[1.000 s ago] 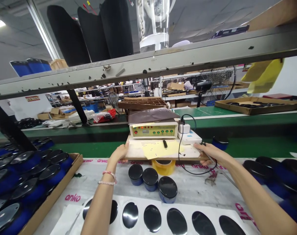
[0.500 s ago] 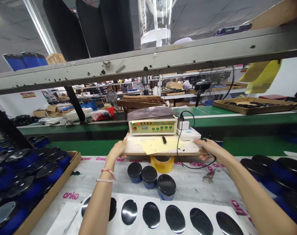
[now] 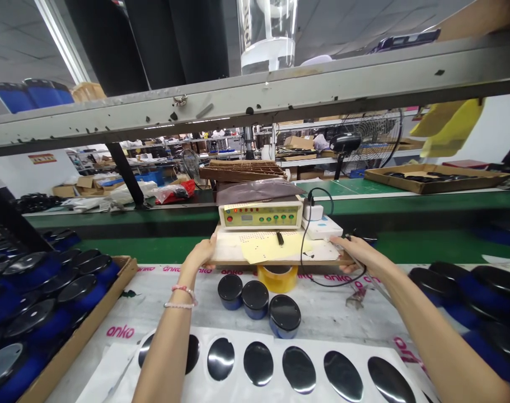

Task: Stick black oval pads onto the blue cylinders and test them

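My left hand (image 3: 202, 252) grips the left end of a wooden board (image 3: 233, 254), thumb on top and fingers underneath. At the board's right end my right hand (image 3: 353, 252) is closed on the edge in the same way, with a black cable (image 3: 304, 252) passing by it. On the board rest a control box (image 3: 261, 215) with green buttons, a white adapter (image 3: 323, 228), a yellow sheet (image 3: 265, 247) and a small black piece (image 3: 280, 238). Partly hidden under the front edge is a roll of yellow tape (image 3: 279, 280).
Three blue pieces with black tops, one being the nearest black-topped piece (image 3: 284, 316), stand before the board. A white sheet of black oval stickers (image 3: 258, 364) lies closer. Cartons of blue parts (image 3: 82, 330) flank the left; more blue parts (image 3: 485, 296) sit right. A shelf (image 3: 221, 103) crosses overhead.
The camera view has shifted slightly, so the scene sits a little higher and further left. Both hands keep their hold on the board, which shows no clear movement.
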A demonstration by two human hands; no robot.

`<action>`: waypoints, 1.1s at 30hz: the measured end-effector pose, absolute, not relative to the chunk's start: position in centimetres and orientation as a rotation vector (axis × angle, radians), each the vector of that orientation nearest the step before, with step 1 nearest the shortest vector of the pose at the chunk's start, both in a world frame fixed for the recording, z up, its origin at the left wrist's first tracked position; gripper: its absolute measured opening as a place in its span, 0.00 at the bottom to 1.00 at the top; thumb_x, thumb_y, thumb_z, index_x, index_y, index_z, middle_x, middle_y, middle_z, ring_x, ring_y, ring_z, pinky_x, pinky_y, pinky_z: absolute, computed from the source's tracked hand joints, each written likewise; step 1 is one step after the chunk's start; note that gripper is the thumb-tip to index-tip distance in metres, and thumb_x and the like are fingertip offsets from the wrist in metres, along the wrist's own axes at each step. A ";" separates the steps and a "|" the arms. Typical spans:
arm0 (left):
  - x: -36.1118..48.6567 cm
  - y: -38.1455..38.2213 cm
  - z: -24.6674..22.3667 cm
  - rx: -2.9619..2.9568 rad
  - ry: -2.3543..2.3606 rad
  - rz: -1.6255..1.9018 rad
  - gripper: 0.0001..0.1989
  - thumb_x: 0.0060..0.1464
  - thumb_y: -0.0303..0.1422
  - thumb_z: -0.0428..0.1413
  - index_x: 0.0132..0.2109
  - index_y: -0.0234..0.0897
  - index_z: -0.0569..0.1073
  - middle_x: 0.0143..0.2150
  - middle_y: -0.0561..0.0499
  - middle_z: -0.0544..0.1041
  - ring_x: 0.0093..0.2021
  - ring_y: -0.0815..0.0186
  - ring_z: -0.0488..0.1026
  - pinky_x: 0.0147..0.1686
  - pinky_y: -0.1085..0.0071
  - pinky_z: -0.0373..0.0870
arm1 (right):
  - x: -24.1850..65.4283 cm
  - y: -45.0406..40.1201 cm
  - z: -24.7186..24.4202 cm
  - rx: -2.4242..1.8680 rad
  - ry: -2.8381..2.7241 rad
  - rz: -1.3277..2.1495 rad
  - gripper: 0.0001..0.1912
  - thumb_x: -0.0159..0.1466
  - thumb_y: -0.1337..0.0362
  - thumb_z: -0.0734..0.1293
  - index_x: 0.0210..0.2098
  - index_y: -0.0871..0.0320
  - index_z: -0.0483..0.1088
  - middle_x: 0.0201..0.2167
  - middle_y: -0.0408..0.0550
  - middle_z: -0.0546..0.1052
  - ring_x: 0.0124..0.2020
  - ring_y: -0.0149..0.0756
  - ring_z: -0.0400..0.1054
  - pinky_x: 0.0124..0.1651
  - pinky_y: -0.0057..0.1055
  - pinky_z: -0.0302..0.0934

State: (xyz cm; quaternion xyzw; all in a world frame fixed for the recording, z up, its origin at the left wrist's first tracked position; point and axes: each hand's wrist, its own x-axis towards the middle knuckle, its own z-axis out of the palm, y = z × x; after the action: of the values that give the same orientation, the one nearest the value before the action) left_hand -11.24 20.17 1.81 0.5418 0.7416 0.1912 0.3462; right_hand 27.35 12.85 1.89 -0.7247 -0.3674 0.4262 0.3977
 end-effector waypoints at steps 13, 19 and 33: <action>-5.5 14.1 6.7 2.213 1.735 0.390 0.15 0.62 0.41 0.51 0.44 0.33 0.72 0.46 0.47 0.74 0.46 0.61 0.72 0.48 0.57 0.68 | 28.2 11.8 1.3 -1.576 -0.849 1.369 0.12 0.67 0.60 0.63 0.46 0.61 0.67 0.37 0.45 0.73 0.32 0.31 0.70 0.33 0.31 0.68; 0.2 9.9 5.8 2.537 1.350 0.076 0.13 0.61 0.38 0.53 0.34 0.33 0.74 0.33 0.51 0.77 0.36 0.65 0.74 0.41 0.63 0.70 | 27.8 12.3 0.7 -1.508 -0.776 1.382 0.13 0.67 0.60 0.64 0.47 0.61 0.67 0.41 0.48 0.73 0.36 0.32 0.70 0.36 0.33 0.69; 1.7 9.9 5.0 2.778 1.451 -0.229 0.11 0.60 0.37 0.55 0.41 0.32 0.73 0.42 0.47 0.76 0.44 0.62 0.74 0.46 0.58 0.70 | 27.7 13.3 1.0 -1.554 -0.769 1.272 0.16 0.67 0.59 0.64 0.50 0.60 0.66 0.46 0.50 0.71 0.41 0.36 0.70 0.41 0.38 0.68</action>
State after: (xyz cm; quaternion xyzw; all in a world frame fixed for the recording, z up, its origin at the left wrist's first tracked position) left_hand 1.66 9.94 5.02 0.8840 0.4617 -0.0729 -0.0004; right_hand 27.68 13.32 0.96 -0.6356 -0.3146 0.5203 0.4757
